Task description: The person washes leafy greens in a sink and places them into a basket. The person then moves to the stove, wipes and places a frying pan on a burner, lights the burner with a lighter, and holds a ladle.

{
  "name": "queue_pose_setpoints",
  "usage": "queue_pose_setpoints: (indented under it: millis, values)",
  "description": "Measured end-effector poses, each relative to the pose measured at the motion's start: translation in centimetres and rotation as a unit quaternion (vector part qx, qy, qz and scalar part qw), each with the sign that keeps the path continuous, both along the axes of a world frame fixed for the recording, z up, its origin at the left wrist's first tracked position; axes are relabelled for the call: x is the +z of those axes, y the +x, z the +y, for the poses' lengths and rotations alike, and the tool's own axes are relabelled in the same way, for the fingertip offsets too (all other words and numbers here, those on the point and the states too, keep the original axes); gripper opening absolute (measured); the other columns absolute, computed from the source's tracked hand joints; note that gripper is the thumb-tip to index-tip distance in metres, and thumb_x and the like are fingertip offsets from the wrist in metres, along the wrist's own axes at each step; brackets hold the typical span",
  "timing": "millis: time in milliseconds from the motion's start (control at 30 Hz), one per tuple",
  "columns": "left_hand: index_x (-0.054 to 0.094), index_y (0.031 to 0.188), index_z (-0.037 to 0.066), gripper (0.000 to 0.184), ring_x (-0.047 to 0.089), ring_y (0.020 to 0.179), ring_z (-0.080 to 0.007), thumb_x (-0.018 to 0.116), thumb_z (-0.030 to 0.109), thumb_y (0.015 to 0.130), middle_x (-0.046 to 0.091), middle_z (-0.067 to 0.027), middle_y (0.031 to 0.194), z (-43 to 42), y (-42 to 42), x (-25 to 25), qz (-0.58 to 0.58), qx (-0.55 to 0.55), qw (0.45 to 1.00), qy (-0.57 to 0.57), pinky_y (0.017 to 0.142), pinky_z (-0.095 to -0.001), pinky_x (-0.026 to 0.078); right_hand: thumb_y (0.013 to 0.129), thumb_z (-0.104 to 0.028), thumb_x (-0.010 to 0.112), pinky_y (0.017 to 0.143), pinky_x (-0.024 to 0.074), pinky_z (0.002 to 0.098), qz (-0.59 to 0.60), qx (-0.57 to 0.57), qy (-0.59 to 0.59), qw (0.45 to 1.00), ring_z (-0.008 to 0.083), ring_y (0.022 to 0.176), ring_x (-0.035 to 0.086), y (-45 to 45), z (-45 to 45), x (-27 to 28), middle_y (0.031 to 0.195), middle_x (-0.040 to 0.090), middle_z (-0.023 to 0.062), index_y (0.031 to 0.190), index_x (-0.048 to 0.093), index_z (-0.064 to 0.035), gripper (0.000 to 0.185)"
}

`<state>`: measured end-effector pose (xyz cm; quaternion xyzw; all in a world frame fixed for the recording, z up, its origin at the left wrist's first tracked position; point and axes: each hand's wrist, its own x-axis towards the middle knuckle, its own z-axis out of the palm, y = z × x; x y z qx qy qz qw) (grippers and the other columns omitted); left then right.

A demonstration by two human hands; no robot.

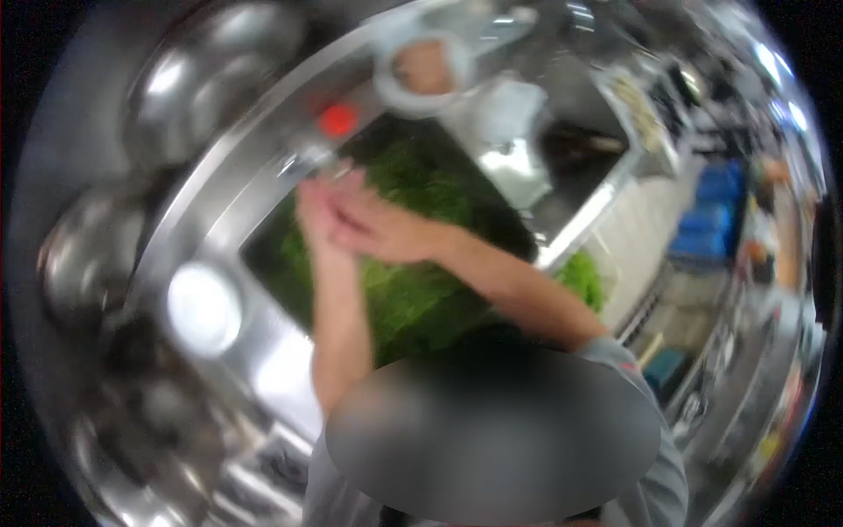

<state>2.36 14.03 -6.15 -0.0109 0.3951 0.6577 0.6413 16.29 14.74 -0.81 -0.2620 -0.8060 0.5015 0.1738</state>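
Observation:
My left hand and my right hand meet above a sink basin, pressed against each other near a metal tap. Both look blurred, with fingers that seem stretched out; I make out no object between them. Below lie green leafy vegetables, spread through the dark basin. A red round thing sits on the metal ledge just beyond the tap.
Left of the basin stands a white round container on the steel counter. A white-rimmed bowl with brownish contents is at the far side. Large metal bowls line the left. More greens and blue items are to the right.

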Motion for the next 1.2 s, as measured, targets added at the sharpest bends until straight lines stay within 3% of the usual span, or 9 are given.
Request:
queue_pose_setpoints:
  millis: [33, 100, 300, 500, 700, 800, 867, 1033, 1200]
  values:
    - [0.038, 0.142, -0.001, 0.059, 0.039, 0.136, -0.0396, 0.038, 0.042, 0.102, 0.042, -0.0224, 0.147, 0.4, 0.8, 0.8, 0.22, -0.06, 0.974, 0.003, 0.115, -0.0551, 0.027, 0.099, -0.052, 0.043, 0.115, 0.0271, 0.0492, -0.015, -0.005, -0.039, 0.999, 0.0449, 0.136, 0.037, 1.6, -0.5, -0.2, 0.15, 0.033, 0.0299, 0.147, 0.03, 0.0048, 0.076]
    - [0.035, 0.148, 0.0, 0.057, 0.033, 0.141, -0.0326, 0.047, 0.029, 0.1, 0.04, -0.0173, 0.152, -1.2, 0.3, 2.6, 0.065, -0.021, 0.992, 0.106, 0.12, -0.0473, 0.013, 0.1, -0.05, 0.043, 0.114, 0.0305, 0.0464, -0.13, -0.006, -0.055, 0.99, 0.0423, 0.135, 0.04, 5.1, -2.0, -1.0, 0.153, 0.029, 0.0282, 0.148, 0.027, 0.0045, 0.075]
    - [0.024, 0.153, 0.008, 0.073, 0.03, 0.142, -0.0292, 0.06, 0.033, 0.095, 0.031, -0.0173, 0.155, -0.8, -3.5, 2.8, 0.477, 0.007, 0.865, -0.154, 0.115, -0.0463, 0.026, 0.099, -0.034, 0.05, 0.104, 0.0449, 0.0438, -0.31, -0.001, -0.031, 0.95, 0.0378, 0.121, 0.055, 17.4, -4.2, -8.7, 0.143, 0.046, 0.0233, 0.145, 0.037, -0.0031, 0.057]
    - [0.039, 0.141, 0.001, 0.057, 0.04, 0.138, -0.0316, 0.054, 0.037, 0.099, 0.046, -0.0205, 0.144, 3.6, -12.9, -7.8, 0.119, -0.101, 0.987, -0.027, 0.11, -0.0424, 0.037, 0.099, -0.023, 0.052, 0.101, 0.0481, 0.0439, -0.222, -0.321, -0.092, 0.916, 0.0342, 0.114, 0.062, 29.3, -10.5, 0.2, 0.126, 0.062, 0.0198, 0.132, 0.055, -0.0028, 0.039]
    - [0.061, 0.114, -0.001, 0.035, 0.055, 0.121, -0.0304, 0.057, 0.03, 0.098, 0.059, -0.0186, 0.129, 4.0, -15.5, -8.4, 0.214, -0.224, 0.944, 0.118, 0.096, -0.041, 0.047, 0.101, -0.024, 0.052, 0.09, 0.0553, 0.0379, -0.185, -0.631, -0.18, 0.731, 0.0237, 0.095, 0.067, 41.3, -23.1, 0.8, 0.125, 0.064, 0.0159, 0.136, 0.054, -0.0037, 0.041]
    - [0.053, 0.122, -0.002, 0.034, 0.061, 0.102, -0.0295, 0.059, 0.021, 0.097, 0.06, -0.0195, 0.118, 4.1, -14.2, -7.0, 0.462, -0.209, 0.861, 0.05, 0.088, -0.0377, 0.049, 0.099, -0.019, 0.055, 0.07, 0.0561, 0.0306, -0.032, -0.784, -0.166, 0.597, 0.0176, 0.083, 0.068, 45.5, -32.6, -4.0, 0.109, 0.069, 0.0126, 0.125, 0.059, 0.001, 0.033]
    - [0.047, 0.127, -0.004, 0.045, 0.061, 0.104, -0.0353, 0.063, 0.021, 0.094, 0.059, -0.0248, 0.116, 4.7, -13.2, -6.5, 0.857, -0.192, 0.475, 0.055, 0.088, -0.0419, 0.05, 0.098, -0.017, 0.055, 0.064, 0.0552, 0.0286, 0.038, -0.837, -0.186, 0.513, 0.0159, 0.079, 0.067, 47.0, -38.0, -6.0, 0.105, 0.069, 0.0116, 0.124, 0.058, 0.001, 0.033]
    - [0.044, 0.131, -0.001, 0.051, 0.061, 0.105, -0.0411, 0.066, 0.025, 0.092, 0.058, -0.0282, 0.117, 2.8, -5.3, -0.1, 0.877, -0.205, 0.402, -0.167, 0.086, -0.0464, 0.05, 0.096, -0.018, 0.055, 0.061, 0.0545, 0.0283, 0.08, -0.882, -0.231, 0.404, 0.0173, 0.079, 0.068, 46.2, -45.5, -6.7, 0.106, 0.068, 0.012, 0.126, 0.056, 0.0021, 0.036]
    - [0.047, 0.134, 0.002, 0.056, 0.063, 0.104, -0.0374, 0.066, 0.032, 0.091, 0.06, -0.0229, 0.123, 4.2, -10.8, -6.3, 0.941, -0.115, 0.319, 0.008, 0.088, -0.0465, 0.052, 0.094, -0.03, 0.06, 0.072, 0.0568, 0.0355, -0.095, -0.794, -0.276, 0.534, 0.0235, 0.086, 0.07, 46.6, -48.2, -8.8, 0.116, 0.067, 0.021, 0.133, 0.053, 0.0039, 0.052]
